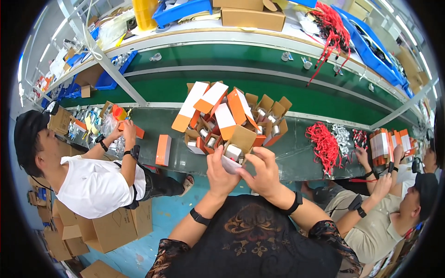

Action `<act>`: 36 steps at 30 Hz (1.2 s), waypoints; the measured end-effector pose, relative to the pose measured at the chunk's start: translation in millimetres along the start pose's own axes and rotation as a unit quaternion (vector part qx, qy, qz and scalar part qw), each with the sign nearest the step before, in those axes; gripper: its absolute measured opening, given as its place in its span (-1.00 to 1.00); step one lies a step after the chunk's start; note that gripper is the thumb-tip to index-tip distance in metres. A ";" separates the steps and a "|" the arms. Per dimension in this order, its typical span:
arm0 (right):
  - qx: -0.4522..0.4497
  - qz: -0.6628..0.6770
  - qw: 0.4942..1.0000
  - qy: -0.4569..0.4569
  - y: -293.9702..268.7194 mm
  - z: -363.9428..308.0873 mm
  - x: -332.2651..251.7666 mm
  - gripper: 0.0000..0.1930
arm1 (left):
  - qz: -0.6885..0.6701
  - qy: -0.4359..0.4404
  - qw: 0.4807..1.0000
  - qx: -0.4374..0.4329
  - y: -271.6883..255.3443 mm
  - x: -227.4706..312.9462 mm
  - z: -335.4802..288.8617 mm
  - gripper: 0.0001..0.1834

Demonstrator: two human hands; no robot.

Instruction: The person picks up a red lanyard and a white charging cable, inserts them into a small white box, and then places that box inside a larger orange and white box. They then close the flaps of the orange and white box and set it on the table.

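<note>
Both hands on one open box (230, 165). Left hand (221, 175) grips its left side; right hand (263, 172) grips its right side, thumb at the near edge, fingers curled by the right wall. Box is in front of the chest, at the near edge of the dark surface (185, 160), brown flap raised on its far side, white device (233, 152) visible inside.

Just beyond the hands: a packed cluster of open boxes (274, 110), brown inside, white-and-silver items in several. Orange-and-white boxes (213, 96) lie tilted on top of the cluster. Left of it, a single orange-and-white carton (163, 150) stands apart on the surface.

Right along the surface: heap of red cables (321, 144), then a pile of white pieces (341, 139), then a row of orange-and-white packages (382, 146) near co-workers' hands. Left: co-worker in a white shirt (99, 185) holding an orange box (135, 129), loose clear bags (109, 124) nearby.

Behind the surface, a green belt (208, 74) with a few small items. Above it, a shelf (185, 38) carries blue bins (181, 13), a brown carton (252, 18) and more red cables hanging over its edge. Cardboard boxes (113, 229) on the floor, lower left.
</note>
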State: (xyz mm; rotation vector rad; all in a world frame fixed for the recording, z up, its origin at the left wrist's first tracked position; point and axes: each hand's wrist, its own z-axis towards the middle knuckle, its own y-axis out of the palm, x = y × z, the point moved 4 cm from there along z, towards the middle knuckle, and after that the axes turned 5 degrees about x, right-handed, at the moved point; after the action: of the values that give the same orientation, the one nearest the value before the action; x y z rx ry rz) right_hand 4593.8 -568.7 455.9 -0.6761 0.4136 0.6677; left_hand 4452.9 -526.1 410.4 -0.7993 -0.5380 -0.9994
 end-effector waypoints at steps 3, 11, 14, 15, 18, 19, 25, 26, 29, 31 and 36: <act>-0.002 0.015 1.000 0.025 -0.1 -3.3 6.7 -0.45 | -0.013 -0.003 1.000 -0.024 0.8 12.6 4.1 0.01; -0.003 0.178 0.982 0.069 9.8 8.1 20.6 -0.72 | -0.100 -0.103 0.988 -0.052 11.9 23.7 0.1 -0.10; 0.023 0.144 0.989 -0.039 -3.4 10.6 14.8 -0.77 | -0.065 -0.070 0.994 -0.048 7.4 28.1 -1.1 -0.20; 0.052 0.070 0.986 -0.143 -9.3 10.0 7.6 -0.77 | -0.057 -0.030 0.997 -0.049 6.3 31.0 1.4 -0.23; 0.093 0.125 0.981 -0.112 -7.1 6.6 5.9 -0.70 | -0.026 0.032 0.998 -0.039 3.8 39.2 7.9 -0.23; 0.085 0.120 0.984 -0.105 -12.9 8.6 4.4 -0.67 | -0.061 0.054 0.997 -0.018 4.5 38.3 6.5 -0.20; -0.035 0.074 0.996 -0.039 -26.2 34.4 -22.4 -0.58 | -0.010 0.123 0.992 0.022 -3.9 47.0 9.0 0.04; -0.015 0.073 0.997 -0.009 -24.6 35.5 -23.3 -0.63 | -0.009 0.120 0.992 0.025 -5.4 48.6 11.1 0.04; -0.035 0.049 0.998 -0.016 -21.6 34.9 -21.6 -0.70 | 0.015 0.107 0.993 0.039 -9.6 53.6 17.8 -0.25; -0.033 0.047 0.998 -0.035 -20.6 35.4 -17.9 -0.67 | 0.037 0.104 0.994 0.027 -12.8 52.7 17.1 -0.27; -0.046 0.068 0.996 -0.033 -17.8 34.3 -18.1 -0.70 | 0.068 0.094 0.993 0.006 -17.2 50.9 16.1 -0.32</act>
State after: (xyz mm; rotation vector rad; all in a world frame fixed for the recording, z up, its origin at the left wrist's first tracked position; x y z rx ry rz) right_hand 4597.6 -563.3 498.0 -0.7144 0.3723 0.8403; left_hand 4460.0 -545.2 462.7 -0.7135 -0.3230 -0.9335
